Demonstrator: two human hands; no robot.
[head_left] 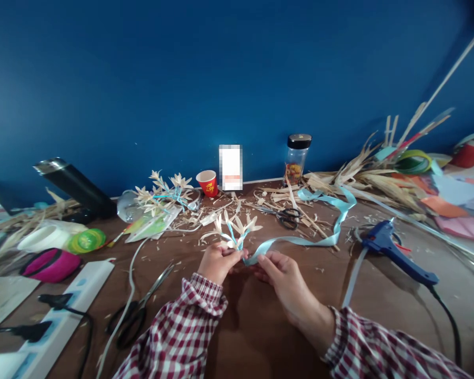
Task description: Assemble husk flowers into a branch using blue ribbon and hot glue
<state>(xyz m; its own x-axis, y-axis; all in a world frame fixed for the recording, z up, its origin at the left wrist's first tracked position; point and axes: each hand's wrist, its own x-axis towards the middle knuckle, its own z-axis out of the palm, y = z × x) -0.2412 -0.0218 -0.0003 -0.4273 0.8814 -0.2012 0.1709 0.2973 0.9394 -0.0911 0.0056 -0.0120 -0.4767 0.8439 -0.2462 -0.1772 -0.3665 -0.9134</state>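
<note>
In front of me, my left hand (218, 263) is closed round the lower stems of a small bunch of pale husk flowers (237, 230). Light blue wrapping shows on the stems above its fingers. My right hand (286, 279) pinches a light blue ribbon (288, 241) between thumb and fingers, close to the right of the left hand. One end of the ribbon reaches the flower stems; the rest trails right and loops back over the table. A finished-looking cluster of similar flowers (169, 192) rests at the back left. The stem ends are hidden in the left hand.
A blue glue gun (398, 252) lies at right. Scissors (142, 305) lie at left, with another pair (288, 217) behind the hands. A power strip (75, 305), red paper cup (207, 183), lidded jar (298, 158), dark flask (77, 187) and dried husks (363, 181) surround the work spot.
</note>
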